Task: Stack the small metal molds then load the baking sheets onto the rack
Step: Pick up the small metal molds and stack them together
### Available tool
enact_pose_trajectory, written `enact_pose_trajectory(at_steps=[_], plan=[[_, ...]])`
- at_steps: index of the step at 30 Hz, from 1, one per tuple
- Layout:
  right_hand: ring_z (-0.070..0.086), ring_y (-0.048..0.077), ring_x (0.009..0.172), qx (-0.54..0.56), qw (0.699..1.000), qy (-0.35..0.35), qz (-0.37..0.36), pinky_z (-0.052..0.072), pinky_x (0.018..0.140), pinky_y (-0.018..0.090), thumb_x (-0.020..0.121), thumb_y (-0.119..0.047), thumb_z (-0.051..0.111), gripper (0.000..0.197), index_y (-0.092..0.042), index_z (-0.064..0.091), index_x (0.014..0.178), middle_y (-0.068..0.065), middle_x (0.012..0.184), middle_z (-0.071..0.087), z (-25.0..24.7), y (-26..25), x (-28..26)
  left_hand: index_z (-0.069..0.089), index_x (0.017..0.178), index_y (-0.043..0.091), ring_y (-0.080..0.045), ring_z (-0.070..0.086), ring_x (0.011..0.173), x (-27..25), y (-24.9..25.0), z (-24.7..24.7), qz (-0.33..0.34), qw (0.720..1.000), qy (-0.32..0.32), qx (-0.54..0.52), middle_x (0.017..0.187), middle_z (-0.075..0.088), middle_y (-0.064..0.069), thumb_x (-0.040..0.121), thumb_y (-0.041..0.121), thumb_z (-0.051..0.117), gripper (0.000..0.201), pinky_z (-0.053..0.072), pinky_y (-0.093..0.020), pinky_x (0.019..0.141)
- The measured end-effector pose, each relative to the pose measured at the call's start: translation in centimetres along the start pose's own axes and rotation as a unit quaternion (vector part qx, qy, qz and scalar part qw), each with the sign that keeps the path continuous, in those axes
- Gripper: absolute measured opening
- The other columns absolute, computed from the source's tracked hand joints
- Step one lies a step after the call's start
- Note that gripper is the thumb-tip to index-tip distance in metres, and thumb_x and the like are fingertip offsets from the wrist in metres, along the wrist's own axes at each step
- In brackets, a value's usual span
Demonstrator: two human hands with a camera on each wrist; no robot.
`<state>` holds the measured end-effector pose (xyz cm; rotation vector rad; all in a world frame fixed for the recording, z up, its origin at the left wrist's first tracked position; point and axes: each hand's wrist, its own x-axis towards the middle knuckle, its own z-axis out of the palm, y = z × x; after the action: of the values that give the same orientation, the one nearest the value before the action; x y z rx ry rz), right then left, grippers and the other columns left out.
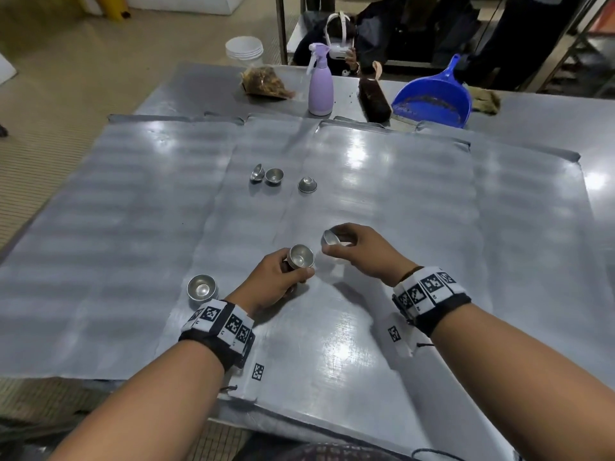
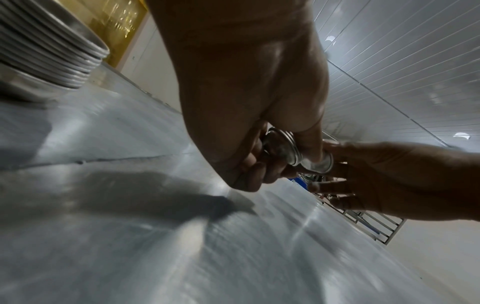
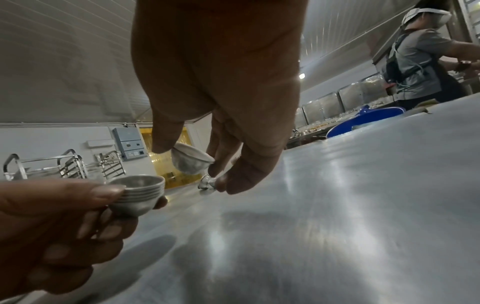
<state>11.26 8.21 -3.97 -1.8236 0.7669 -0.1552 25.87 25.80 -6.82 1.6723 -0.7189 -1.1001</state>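
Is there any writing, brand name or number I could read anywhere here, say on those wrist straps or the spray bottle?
None can be read.
Left wristband and right wristband: black-and-white square code patterns only, no words.
Purple spray bottle: no label visible.
Grey wall box: any marking too small to read.

stack of molds: lower cups hidden inside the left hand
far molds: too small to count nested layers
dustpan: contents blurred
left wrist view: foreground sheet smeared

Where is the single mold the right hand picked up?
In the head view the mold is pinched in the right hand above the baking sheet, just right of the stack in the left hand.
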Motion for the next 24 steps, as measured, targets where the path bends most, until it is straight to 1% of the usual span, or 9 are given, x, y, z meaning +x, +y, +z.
enact_pose_trajectory(at_steps=[2, 5, 7, 11, 13, 15, 20, 22, 24], plan=[[0.064, 0.001, 0.110, -0.006, 1.000, -0.011, -0.014, 0.049, 0.085, 0.024, 0.081, -0.037, 0.081, 0.049, -0.020, 0.065, 0.124, -0.012, 0.118, 0.069, 0.1, -0.7, -0.3, 0.068, 0.115, 0.019, -0.006, 0.062, 0.070, -0.2, 0.0, 0.2, 0.005, 1.000, 0.000, -0.001, 0.088, 0.074, -0.004, 0.089, 0.024, 0.079, 0.029, 0.048, -0.025, 0.063], [0.064, 0.004, 0.112, -0.029, 0.998, -0.036, -0.039, 0.053, 0.093, 0.027, 0.080, -0.035, 0.083, 0.054, -0.018, 0.064, 0.128, -0.008, 0.122, 0.068, 0.5, -1.7, -0.5, 0.067, 0.116, 0.014, -0.002, 0.058, 0.061, -0.7, 0.3, 0.5, 0.015, 1.000, -0.006, -0.015, 0.073, 0.068, 0.008, 0.091, 0.015, 0.077, 0.027, 0.046, -0.020, 0.058], [0.065, 0.004, 0.111, -0.048, 0.996, -0.057, -0.050, 0.054, 0.096, 0.030, 0.079, -0.032, 0.084, 0.054, -0.019, 0.064, 0.127, -0.008, 0.122, 0.068, 0.8, -2.2, -0.5, 0.067, 0.114, 0.013, -0.003, 0.056, 0.060, -0.9, 0.3, 0.6, 0.023, 0.999, -0.012, -0.021, 0.069, 0.065, 0.011, 0.091, 0.012, 0.076, 0.025, 0.045, -0.020, 0.057], [0.065, 0.006, 0.108, -0.075, 0.993, -0.071, -0.058, 0.053, 0.095, 0.027, 0.077, -0.032, 0.085, 0.060, -0.024, 0.061, 0.131, -0.008, 0.125, 0.067, 1.3, -2.8, -0.8, 0.067, 0.115, 0.011, -0.006, 0.057, 0.062, -1.2, 0.2, 0.6, 0.020, 0.999, -0.011, -0.024, 0.071, 0.065, 0.009, 0.090, 0.011, 0.077, 0.027, 0.046, -0.022, 0.057], [0.065, 0.006, 0.106, -0.090, 0.991, -0.078, -0.064, 0.051, 0.090, 0.022, 0.079, -0.035, 0.084, 0.062, -0.024, 0.059, 0.135, -0.010, 0.128, 0.066, 1.2, -2.9, -0.9, 0.067, 0.117, 0.014, -0.008, 0.057, 0.065, -1.4, 0.1, 0.4, 0.019, 1.000, -0.007, -0.023, 0.074, 0.066, 0.008, 0.089, 0.013, 0.078, 0.030, 0.046, -0.023, 0.058], [0.066, 0.006, 0.105, -0.117, 0.987, -0.086, -0.071, 0.048, 0.084, 0.018, 0.083, -0.037, 0.080, 0.058, -0.026, 0.059, 0.136, -0.012, 0.128, 0.065, 1.2, -2.9, -1.0, 0.067, 0.121, 0.017, -0.009, 0.058, 0.068, -1.4, 0.0, 0.2, 0.019, 1.000, -0.006, -0.021, 0.077, 0.069, 0.007, 0.090, 0.016, 0.078, 0.034, 0.047, -0.024, 0.058], [0.068, 0.006, 0.099, -0.139, 0.982, -0.091, -0.084, 0.052, 0.088, 0.027, 0.090, -0.035, 0.073, 0.041, -0.027, 0.065, 0.129, -0.010, 0.119, 0.071, 1.8, -2.8, -1.0, 0.066, 0.123, 0.018, -0.014, 0.056, 0.067, -1.3, -0.1, 0.2, 0.023, 0.999, -0.011, -0.040, 0.078, 0.065, -0.001, 0.089, 0.016, 0.079, 0.036, 0.045, -0.027, 0.058], [0.068, 0.007, 0.100, -0.159, 0.980, -0.081, -0.092, 0.051, 0.089, 0.026, 0.092, -0.038, 0.070, 0.046, -0.030, 0.060, 0.136, -0.008, 0.125, 0.069, 2.1, -2.7, -0.7, 0.066, 0.123, 0.018, -0.011, 0.056, 0.065, -1.2, 0.0, 0.1, 0.020, 0.999, -0.009, -0.049, 0.078, 0.066, 0.001, 0.089, 0.016, 0.079, 0.036, 0.046, -0.026, 0.059], [0.066, 0.007, 0.102, -0.167, 0.978, -0.061, -0.110, 0.050, 0.090, 0.025, 0.091, -0.041, 0.070, 0.055, -0.034, 0.052, 0.143, -0.010, 0.135, 0.063, 2.2, -2.4, -0.4, 0.066, 0.123, 0.018, -0.007, 0.057, 0.065, -1.2, 0.1, -0.1, 0.016, 0.998, -0.007, -0.053, 0.079, 0.068, 0.004, 0.089, 0.017, 0.079, 0.036, 0.046, -0.025, 0.060]])
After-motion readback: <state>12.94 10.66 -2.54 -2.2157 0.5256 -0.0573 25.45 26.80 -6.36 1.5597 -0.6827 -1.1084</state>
